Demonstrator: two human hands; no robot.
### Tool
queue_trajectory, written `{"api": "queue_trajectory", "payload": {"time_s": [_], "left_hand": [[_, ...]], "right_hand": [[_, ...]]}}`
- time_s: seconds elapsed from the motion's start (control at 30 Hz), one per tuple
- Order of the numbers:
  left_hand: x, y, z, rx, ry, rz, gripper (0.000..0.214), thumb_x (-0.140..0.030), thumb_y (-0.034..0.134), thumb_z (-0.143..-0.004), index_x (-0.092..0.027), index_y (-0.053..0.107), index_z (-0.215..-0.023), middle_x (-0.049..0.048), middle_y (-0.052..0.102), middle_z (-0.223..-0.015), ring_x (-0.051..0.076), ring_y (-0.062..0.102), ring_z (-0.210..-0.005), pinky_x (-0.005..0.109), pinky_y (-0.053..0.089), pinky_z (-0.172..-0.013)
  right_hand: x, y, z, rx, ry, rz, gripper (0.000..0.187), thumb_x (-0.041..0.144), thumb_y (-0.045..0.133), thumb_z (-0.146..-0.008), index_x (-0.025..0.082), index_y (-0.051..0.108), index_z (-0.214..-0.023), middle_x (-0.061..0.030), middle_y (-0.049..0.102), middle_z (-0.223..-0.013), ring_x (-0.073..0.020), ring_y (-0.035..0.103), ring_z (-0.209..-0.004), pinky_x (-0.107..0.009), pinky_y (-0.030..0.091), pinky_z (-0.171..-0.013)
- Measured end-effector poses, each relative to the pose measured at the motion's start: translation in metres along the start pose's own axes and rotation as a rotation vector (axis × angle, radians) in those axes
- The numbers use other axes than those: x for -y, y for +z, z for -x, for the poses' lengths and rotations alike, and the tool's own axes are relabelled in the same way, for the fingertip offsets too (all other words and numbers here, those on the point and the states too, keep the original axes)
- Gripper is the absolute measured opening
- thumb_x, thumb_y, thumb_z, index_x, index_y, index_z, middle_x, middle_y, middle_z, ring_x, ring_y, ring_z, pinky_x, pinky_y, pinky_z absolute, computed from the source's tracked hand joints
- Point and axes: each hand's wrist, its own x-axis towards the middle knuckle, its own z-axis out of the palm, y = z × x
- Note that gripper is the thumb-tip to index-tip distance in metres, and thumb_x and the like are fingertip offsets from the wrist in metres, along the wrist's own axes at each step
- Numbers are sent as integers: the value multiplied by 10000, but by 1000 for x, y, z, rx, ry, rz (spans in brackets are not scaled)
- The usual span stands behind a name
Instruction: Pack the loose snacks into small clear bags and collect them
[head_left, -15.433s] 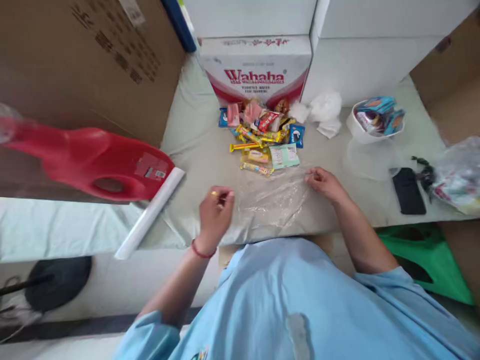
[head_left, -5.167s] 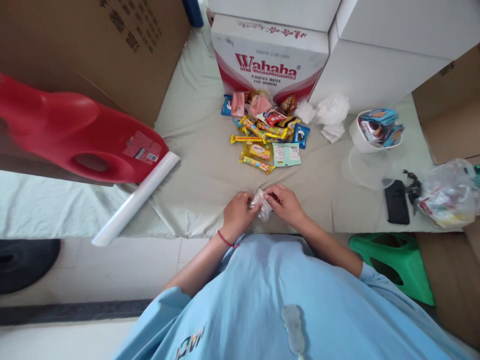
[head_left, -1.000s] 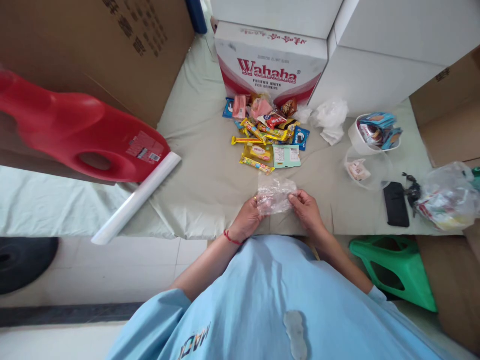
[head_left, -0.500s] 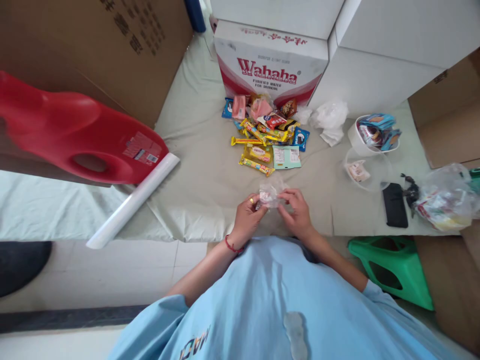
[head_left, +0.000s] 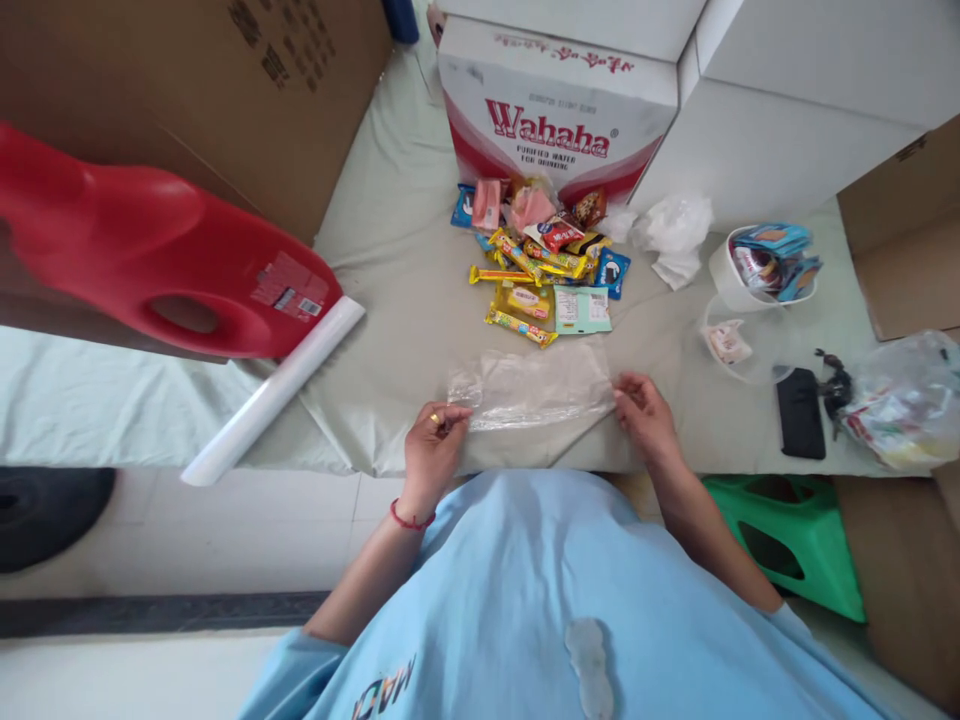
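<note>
A clear plastic bag (head_left: pixel 536 388) is stretched sideways just above the cloth-covered table. My left hand (head_left: pixel 437 445), with a ring on one finger, pinches its left end. The right end is pinched by my right hand (head_left: pixel 643 412). Beyond the bag lies a heap of wrapped snacks: yellow snack sticks (head_left: pixel 521 327), a mint-green packet (head_left: pixel 583 311), a blue packet (head_left: pixel 613 272) and pink packets (head_left: pixel 489 203). Whether the bag holds anything cannot be made out; it looks flat and see-through.
A red jug (head_left: pixel 172 270) and a white film roll (head_left: pixel 274 395) lie left. A Wahaba-style water carton (head_left: pixel 555 120) stands behind the snacks. To the right are crumpled plastic (head_left: pixel 679 225), a white tub (head_left: pixel 724 275), a clear lid (head_left: pixel 757 355), a black phone (head_left: pixel 801 412) and a filled bag (head_left: pixel 904 400).
My hands have moved apart, left hand leftward and right hand rightward. The clear bag, bunched between my fingers before, is now spread out wide. The view has shifted slightly.
</note>
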Motion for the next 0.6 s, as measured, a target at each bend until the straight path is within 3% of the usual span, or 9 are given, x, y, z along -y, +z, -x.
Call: {"api": "queue_trajectory", "payload": {"time_s": [0.1,0.23,0.33,0.4,0.53,0.6], "left_hand": [[-2,-3,-4,-1,32,-43,173,-310,660,-869,-239,816,-888,38,711,-1008,162,645,-822,275,510,-728],[0,-2,-14,10,101,-110,196,-255,640,-855,-249,831,-896,42,715,-1027,174,671,-866,283,536,-765],[3,0,-21,28,168,-132,212,-229,621,-852,-254,829,-883,46,710,-1021,194,690,-951,287,553,-808],[4,0,-23,39,205,-143,214,-224,611,-856,-256,823,-860,46,709,-1017,198,695,-975,292,559,-828],[10,-3,-22,29,214,-165,207,-235,609,-858,-255,814,-841,45,714,-1044,202,706,-1025,316,570,-911],[14,-6,-20,7,190,-175,201,-244,610,-854,-251,810,-839,46,714,-1057,202,710,-1036,327,573,-939]], "right_hand": [[12,-8,-15,-152,-281,276,302,506,746,-873,277,714,-1068,-45,712,-1018,-184,571,-740,-332,478,-664],[31,7,-42,13,-589,542,203,424,650,-970,270,768,-1030,-74,701,-991,-236,623,-841,-402,529,-824],[37,37,-60,175,-652,626,345,359,741,-902,272,764,-1235,-114,683,-1277,-275,663,-1036,-403,550,-877],[38,57,-69,272,-640,720,420,290,812,-837,294,765,-1254,-99,658,-1379,-281,664,-1077,-383,548,-871],[39,74,-75,395,-707,879,137,233,698,-944,261,805,-1025,-81,716,-1266,-242,677,-1015,-327,521,-802],[41,69,-73,349,-807,886,182,259,626,-1008,239,805,-1039,-99,723,-1246,-223,681,-977,-319,515,-791]]}}
